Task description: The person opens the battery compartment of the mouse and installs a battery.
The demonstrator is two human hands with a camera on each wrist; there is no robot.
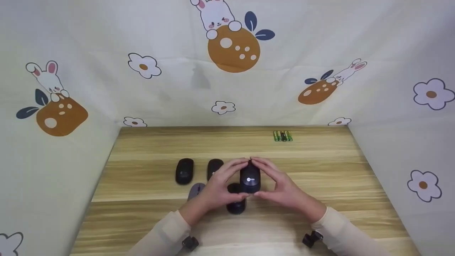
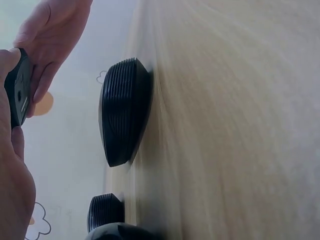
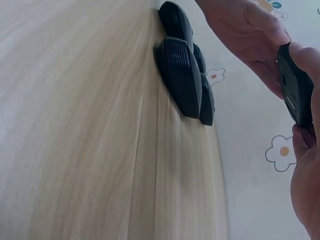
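A black computer mouse (image 1: pixel 250 174) with a small white logo is held up off the table between both hands. My left hand (image 1: pixel 221 183) grips it from the left, fingertips at its far end and thumb at its near end. From the right, my right hand (image 1: pixel 280 183) holds the same two ends. In the left wrist view the underside of the held mouse (image 2: pixel 19 92) shows a round sensor opening. Below and slightly left, another black mouse (image 1: pixel 236 207) lies on the table, partly hidden by the left thumb.
Left of the hands lie a black mouse (image 1: pixel 185 171), a second black mouse (image 1: pixel 214 166) and a grey mouse (image 1: pixel 195 190), the last two partly covered by the left hand. Several green batteries (image 1: pixel 283 136) lie together at the back right of the wooden table (image 1: pixel 149 220). Patterned cloth (image 1: pixel 170 96) surrounds it.
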